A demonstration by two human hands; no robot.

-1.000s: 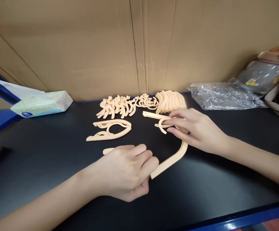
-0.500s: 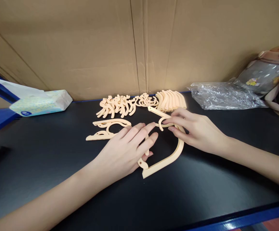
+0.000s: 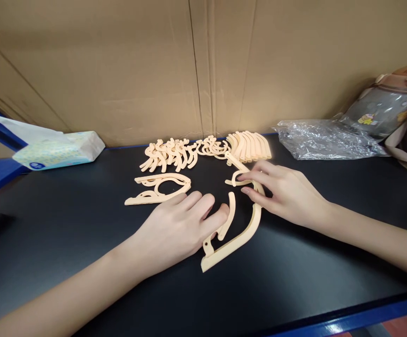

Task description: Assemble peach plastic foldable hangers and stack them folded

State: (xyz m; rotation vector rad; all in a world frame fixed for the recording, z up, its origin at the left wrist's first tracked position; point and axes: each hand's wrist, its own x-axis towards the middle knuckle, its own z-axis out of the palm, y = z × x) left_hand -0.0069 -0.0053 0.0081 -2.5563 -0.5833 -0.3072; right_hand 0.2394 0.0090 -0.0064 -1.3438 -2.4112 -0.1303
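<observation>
My left hand [image 3: 182,222] is closed, its fingers curled around a small curved beige strut [image 3: 230,213], whose free end points up and away. My right hand [image 3: 284,187] pinches a beige folding hanger [image 3: 238,245] near its joint, where the ring-shaped hook [image 3: 236,177] sits by the fingertips. One bent arm of the hanger reaches down toward me, its tabbed end close beside my left fingers. The other arm runs up toward the loose parts. Left of the hands lies another folded hanger [image 3: 175,178], with its two arms side by side.
Along the back lie piles of beige struts [image 3: 170,153], hooks [image 3: 212,146] and hanger arms [image 3: 248,146]. A tissue pack [image 3: 62,149] is at the left. Clear plastic bags [image 3: 326,140] lie at the back right beside a bag [image 3: 375,110]. Cardboard [image 3: 119,70] stands behind the black table [image 3: 312,271].
My left hand has drawn slightly down and curled its fingers, and the strut now shows upright beside them. The hanger has turned a little, its near arm end shifting left and toward me.
</observation>
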